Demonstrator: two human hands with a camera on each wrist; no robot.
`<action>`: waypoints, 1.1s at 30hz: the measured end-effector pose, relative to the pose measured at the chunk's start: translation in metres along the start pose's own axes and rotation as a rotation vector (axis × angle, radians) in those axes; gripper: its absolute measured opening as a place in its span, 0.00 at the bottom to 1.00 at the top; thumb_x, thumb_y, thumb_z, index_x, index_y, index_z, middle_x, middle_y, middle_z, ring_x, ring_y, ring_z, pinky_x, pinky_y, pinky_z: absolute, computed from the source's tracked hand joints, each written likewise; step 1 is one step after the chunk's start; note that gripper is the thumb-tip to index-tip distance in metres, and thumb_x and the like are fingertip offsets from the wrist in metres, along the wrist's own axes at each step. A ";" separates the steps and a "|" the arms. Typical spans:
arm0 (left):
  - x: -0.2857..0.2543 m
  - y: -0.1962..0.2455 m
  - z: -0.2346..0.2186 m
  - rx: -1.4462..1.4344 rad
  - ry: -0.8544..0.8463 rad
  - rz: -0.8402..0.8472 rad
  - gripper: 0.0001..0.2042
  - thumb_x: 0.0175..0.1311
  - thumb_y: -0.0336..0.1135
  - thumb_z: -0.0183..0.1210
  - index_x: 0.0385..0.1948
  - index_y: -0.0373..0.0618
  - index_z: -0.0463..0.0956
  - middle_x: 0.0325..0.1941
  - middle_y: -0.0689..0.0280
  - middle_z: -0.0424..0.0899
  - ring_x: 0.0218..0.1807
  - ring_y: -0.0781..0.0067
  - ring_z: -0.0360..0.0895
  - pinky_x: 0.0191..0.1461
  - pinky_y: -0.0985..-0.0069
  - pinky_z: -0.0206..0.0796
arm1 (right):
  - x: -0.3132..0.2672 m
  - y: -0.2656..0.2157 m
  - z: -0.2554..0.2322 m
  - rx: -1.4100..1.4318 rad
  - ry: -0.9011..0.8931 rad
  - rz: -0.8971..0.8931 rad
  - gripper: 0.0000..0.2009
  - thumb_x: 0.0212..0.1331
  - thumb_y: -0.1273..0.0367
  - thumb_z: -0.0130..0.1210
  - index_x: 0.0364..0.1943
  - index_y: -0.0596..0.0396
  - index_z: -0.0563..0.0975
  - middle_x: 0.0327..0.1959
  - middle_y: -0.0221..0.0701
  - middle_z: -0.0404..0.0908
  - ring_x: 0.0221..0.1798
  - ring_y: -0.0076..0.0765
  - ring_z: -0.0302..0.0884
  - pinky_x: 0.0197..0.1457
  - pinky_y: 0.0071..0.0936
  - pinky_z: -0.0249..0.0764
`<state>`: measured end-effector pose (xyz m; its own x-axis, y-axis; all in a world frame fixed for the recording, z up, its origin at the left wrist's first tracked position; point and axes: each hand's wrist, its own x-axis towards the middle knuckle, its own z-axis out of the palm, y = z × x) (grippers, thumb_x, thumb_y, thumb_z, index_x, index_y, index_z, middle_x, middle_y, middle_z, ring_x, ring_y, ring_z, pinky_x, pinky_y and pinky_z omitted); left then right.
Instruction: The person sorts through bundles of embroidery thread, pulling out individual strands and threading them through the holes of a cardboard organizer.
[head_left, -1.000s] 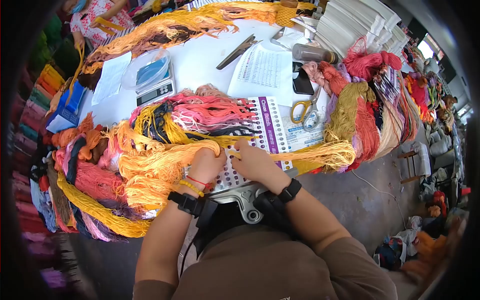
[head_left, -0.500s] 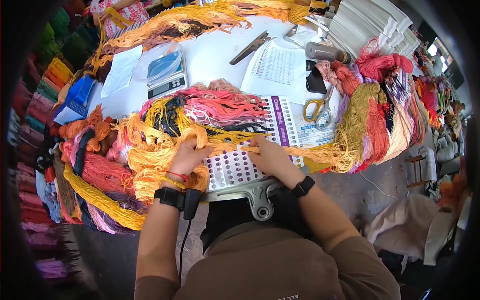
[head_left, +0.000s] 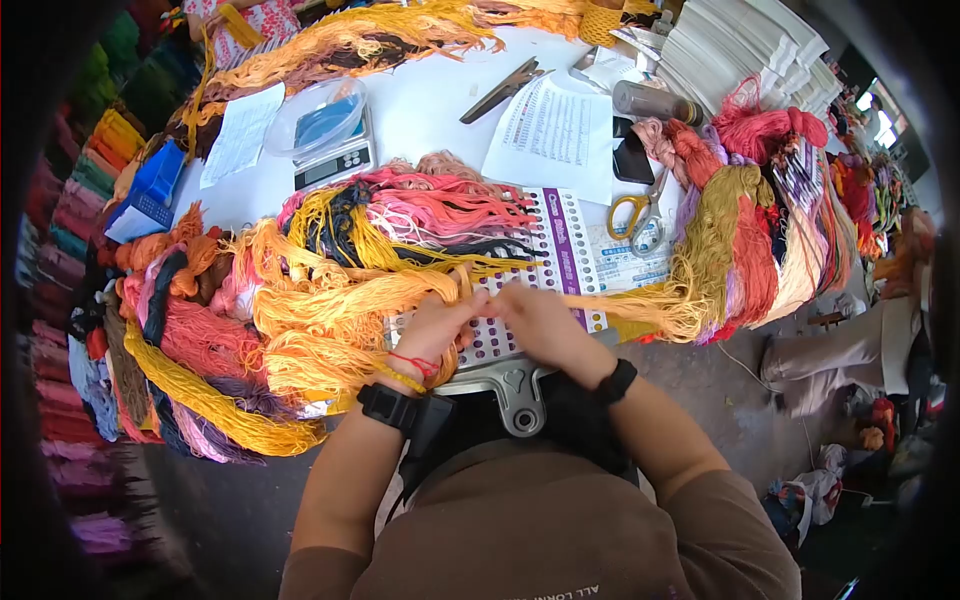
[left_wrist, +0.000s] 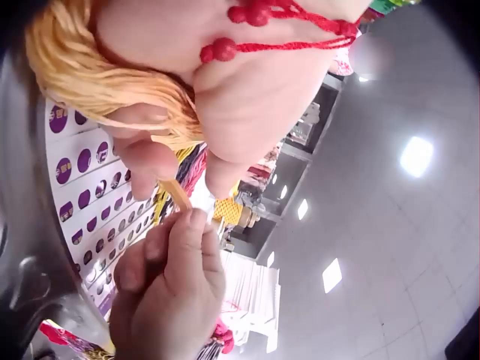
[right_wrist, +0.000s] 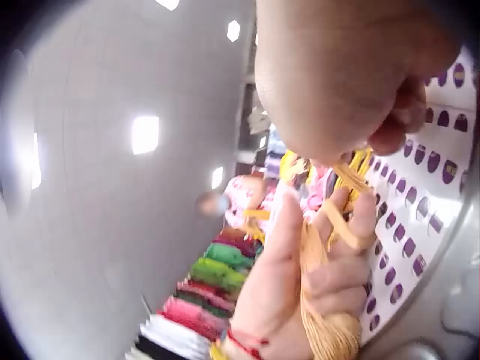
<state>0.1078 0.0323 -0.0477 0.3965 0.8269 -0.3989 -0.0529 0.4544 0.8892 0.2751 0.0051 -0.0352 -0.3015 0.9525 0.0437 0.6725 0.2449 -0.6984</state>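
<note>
Light orange embroidery thread [head_left: 345, 305] runs through both hands above a white card with rows of holes [head_left: 555, 240]. My left hand [head_left: 440, 328] holds the bundle, which crosses its palm and fingers in the right wrist view. Right beside it, my right hand [head_left: 540, 322] pinches a thin gathered strand [left_wrist: 174, 193] between thumb and forefinger. That strand spans the short gap between the two hands. Past the right hand, the thread's loose tail [head_left: 660, 310] stretches out over the card's edge. A metal clip [head_left: 505, 385] grips the card's near edge.
Pink, navy and yellow threads [head_left: 440, 215] hang from the card's holes. Scissors [head_left: 630, 215], a phone [head_left: 632, 158], printed sheets [head_left: 555, 135] and a scale [head_left: 335, 165] lie beyond. Colored skeins pile up left [head_left: 200, 350] and right [head_left: 735, 240]. Another person [head_left: 265, 20] is across the table.
The hands spread apart with thread drawn between them half a second ago; now they have come back together over the card. The head view has shifted slightly.
</note>
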 end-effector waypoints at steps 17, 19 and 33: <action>-0.018 -0.010 -0.027 -0.026 0.150 0.182 0.08 0.59 0.31 0.52 0.33 0.37 0.75 0.15 0.73 0.66 0.14 0.87 0.56 0.19 0.88 0.47 | 0.040 0.028 0.024 -0.191 0.167 0.011 0.07 0.51 0.69 0.47 0.31 0.55 0.75 0.31 0.36 0.76 0.32 0.41 0.75 0.33 0.35 0.71; -0.021 -0.007 -0.033 -0.063 0.193 0.209 0.09 0.60 0.34 0.51 0.33 0.37 0.75 0.15 0.74 0.65 0.15 0.87 0.56 0.19 0.88 0.47 | 0.040 0.013 0.020 -0.431 0.110 0.020 0.06 0.49 0.71 0.47 0.30 0.55 0.74 0.31 0.35 0.75 0.33 0.41 0.76 0.32 0.36 0.72; -0.069 -0.018 -0.168 -1.064 0.776 0.463 0.09 0.63 0.31 0.46 0.39 0.36 0.70 0.39 0.59 0.77 0.28 0.76 0.70 0.28 0.84 0.67 | 0.036 0.022 0.004 0.415 -0.133 0.092 0.08 0.49 0.67 0.52 0.34 0.51 0.76 0.28 0.34 0.77 0.33 0.38 0.76 0.36 0.29 0.71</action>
<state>-0.0724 0.0228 -0.0736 -0.4328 0.7807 -0.4507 -0.8394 -0.1667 0.5173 0.2765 0.0440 -0.0518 -0.3558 0.9286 -0.1049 0.3801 0.0412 -0.9240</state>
